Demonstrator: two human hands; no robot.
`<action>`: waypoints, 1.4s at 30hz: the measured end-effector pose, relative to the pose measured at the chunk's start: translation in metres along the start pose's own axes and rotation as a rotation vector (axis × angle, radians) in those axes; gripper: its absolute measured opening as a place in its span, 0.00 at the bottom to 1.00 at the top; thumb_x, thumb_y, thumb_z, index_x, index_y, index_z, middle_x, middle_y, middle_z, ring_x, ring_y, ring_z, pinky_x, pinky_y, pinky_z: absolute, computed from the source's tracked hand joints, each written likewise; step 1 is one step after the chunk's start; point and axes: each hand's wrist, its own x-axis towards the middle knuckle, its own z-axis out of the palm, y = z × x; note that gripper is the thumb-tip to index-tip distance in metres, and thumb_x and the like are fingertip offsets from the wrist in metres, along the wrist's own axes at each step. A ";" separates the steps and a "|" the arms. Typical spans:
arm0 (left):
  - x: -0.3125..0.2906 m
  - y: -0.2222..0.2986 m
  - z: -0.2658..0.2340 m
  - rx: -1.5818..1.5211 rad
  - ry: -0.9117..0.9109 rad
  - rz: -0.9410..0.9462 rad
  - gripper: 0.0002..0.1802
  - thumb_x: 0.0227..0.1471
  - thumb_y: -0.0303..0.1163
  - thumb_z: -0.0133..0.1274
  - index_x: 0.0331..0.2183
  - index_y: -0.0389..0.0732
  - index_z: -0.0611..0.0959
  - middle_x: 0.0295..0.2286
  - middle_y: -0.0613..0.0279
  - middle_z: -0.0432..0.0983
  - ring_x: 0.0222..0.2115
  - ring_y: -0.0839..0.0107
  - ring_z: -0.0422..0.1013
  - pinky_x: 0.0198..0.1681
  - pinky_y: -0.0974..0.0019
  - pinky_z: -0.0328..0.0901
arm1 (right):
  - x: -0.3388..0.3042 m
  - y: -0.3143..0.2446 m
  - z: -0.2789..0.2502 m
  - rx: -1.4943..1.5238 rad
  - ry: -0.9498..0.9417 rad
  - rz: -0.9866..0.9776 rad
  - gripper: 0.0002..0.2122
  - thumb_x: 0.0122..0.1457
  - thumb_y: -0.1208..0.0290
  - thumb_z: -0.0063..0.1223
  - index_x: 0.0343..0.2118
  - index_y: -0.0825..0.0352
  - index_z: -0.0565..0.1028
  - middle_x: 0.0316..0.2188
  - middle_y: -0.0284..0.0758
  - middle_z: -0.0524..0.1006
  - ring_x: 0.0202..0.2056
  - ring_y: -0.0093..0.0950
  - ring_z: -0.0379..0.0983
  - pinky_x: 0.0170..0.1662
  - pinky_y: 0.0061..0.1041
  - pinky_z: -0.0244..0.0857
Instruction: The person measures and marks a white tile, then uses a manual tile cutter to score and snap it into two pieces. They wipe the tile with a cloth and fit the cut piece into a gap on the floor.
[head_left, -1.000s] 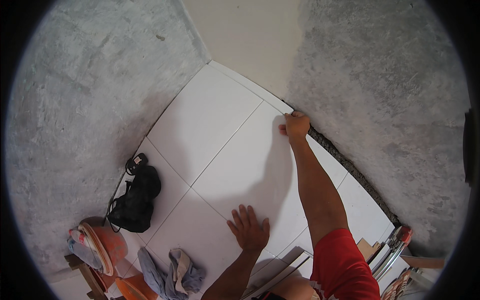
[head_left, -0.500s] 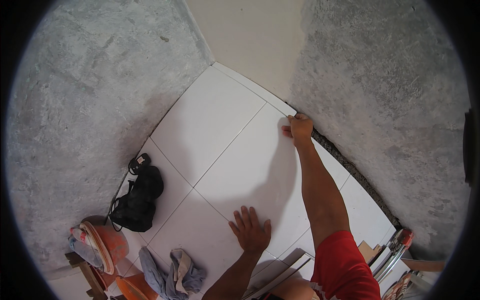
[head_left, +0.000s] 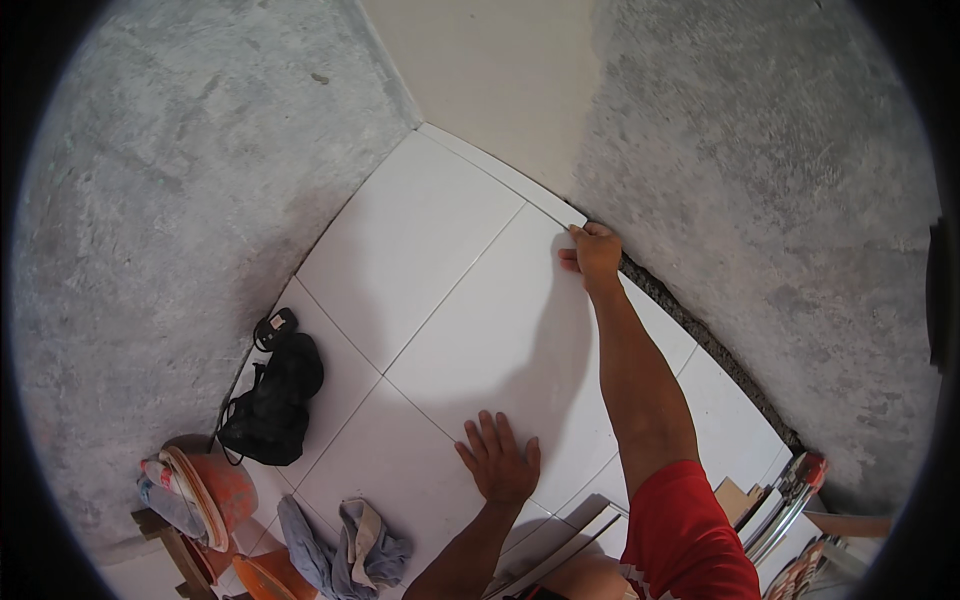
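Observation:
My left hand [head_left: 500, 460] lies flat on a large white floor tile [head_left: 470, 330], its fingers spread and nothing in it. Farther off, along the wall on the right, my right hand [head_left: 597, 254] is closed, with its fingers curled down at the end of a narrow white tile strip [head_left: 500, 170]. The strip runs from the room's corner along the foot of the wall. Whatever the curled fingers grip, if anything, is hidden by the hand. From the right hand toward me, a dark rough gap [head_left: 700, 335] separates the tiles from the wall.
On the left lie a black bag [head_left: 270, 410] and a small black device [head_left: 278, 325] with a cord. Nearer are an orange bucket [head_left: 230, 495] and a grey-blue cloth [head_left: 365, 550]. A tile cutter [head_left: 790, 500] with metal rails stands at lower right. Grey plastered walls [head_left: 200, 150] meet the floor.
The view has shifted very slightly. Both hands keep their places on the floor, and nothing else has visibly moved.

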 end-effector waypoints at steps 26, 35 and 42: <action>0.000 0.000 0.002 0.027 -0.013 -0.006 0.45 0.56 0.52 0.53 0.65 0.33 0.61 0.67 0.40 0.47 0.69 0.38 0.37 0.67 0.30 0.31 | -0.014 -0.014 -0.002 -0.259 -0.044 -0.085 0.10 0.65 0.73 0.53 0.40 0.78 0.78 0.22 0.41 0.79 0.18 0.28 0.79 0.17 0.26 0.71; 0.000 0.001 0.001 0.032 -0.005 0.005 0.45 0.56 0.51 0.53 0.65 0.32 0.61 0.67 0.40 0.47 0.69 0.38 0.36 0.67 0.30 0.31 | -0.012 -0.008 -0.002 -0.199 -0.012 -0.110 0.10 0.64 0.73 0.54 0.40 0.77 0.79 0.22 0.41 0.80 0.18 0.27 0.78 0.17 0.25 0.71; 0.000 0.000 0.001 0.021 -0.020 -0.001 0.45 0.57 0.51 0.51 0.65 0.32 0.60 0.67 0.41 0.46 0.69 0.39 0.35 0.68 0.31 0.29 | -0.013 -0.008 -0.002 -0.184 -0.022 -0.117 0.10 0.64 0.73 0.54 0.39 0.76 0.79 0.23 0.40 0.80 0.17 0.27 0.79 0.17 0.25 0.71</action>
